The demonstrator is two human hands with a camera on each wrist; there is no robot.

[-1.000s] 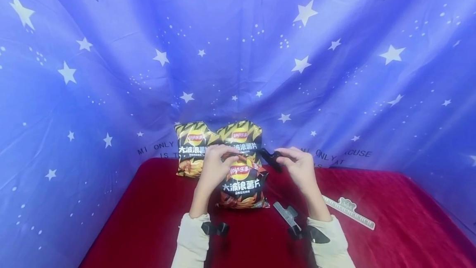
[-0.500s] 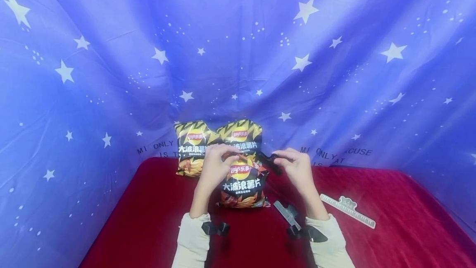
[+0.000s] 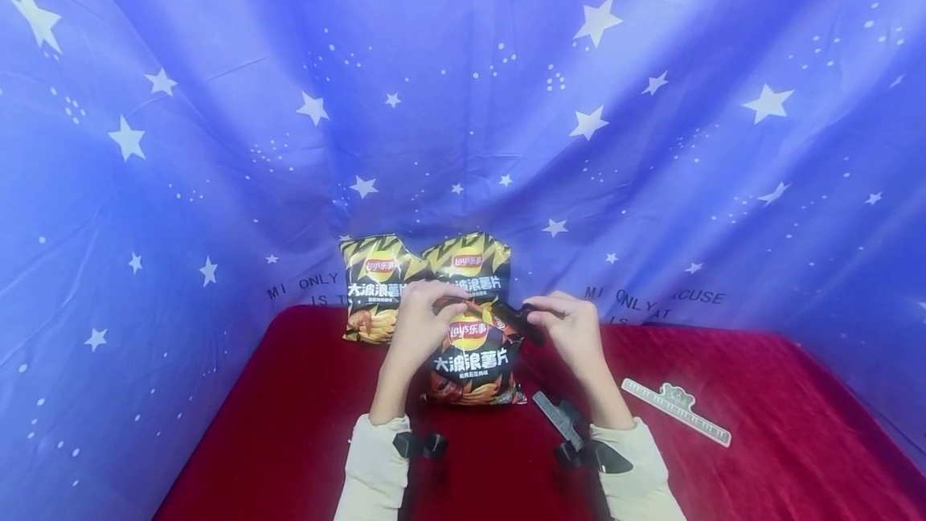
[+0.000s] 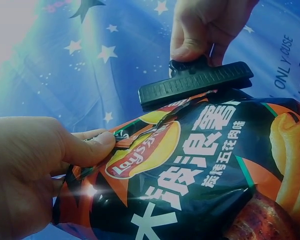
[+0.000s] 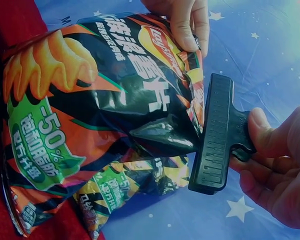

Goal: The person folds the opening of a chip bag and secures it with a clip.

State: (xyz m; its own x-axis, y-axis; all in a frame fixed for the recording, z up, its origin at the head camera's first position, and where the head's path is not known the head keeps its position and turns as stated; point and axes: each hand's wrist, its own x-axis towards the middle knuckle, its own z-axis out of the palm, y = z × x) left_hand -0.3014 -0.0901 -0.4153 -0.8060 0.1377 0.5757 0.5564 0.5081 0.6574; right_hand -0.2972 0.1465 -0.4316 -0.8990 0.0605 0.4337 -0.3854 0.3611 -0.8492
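Observation:
A black and red Lay's chip bag stands at the middle of the table, its top edge folded over. At the top left of that bag, my left hand pinches the fold between thumb and fingers, as the left wrist view confirms. My right hand pinches the handles of a long black bag clip. The clip lies along the right part of the bag's folded top edge. Whether the edge sits between the clip's bars, I cannot tell.
Two yellow and black chip bags stand behind, one at the left and one at the right. A grey clip lies near my right wrist, and a white clip farther right on the red tablecloth. Blue starry cloth hangs behind.
My right hand has moved slightly left, bringing the black bag clip in over the top right of the front chip bag. The left hand keeps its pinch in the same place.

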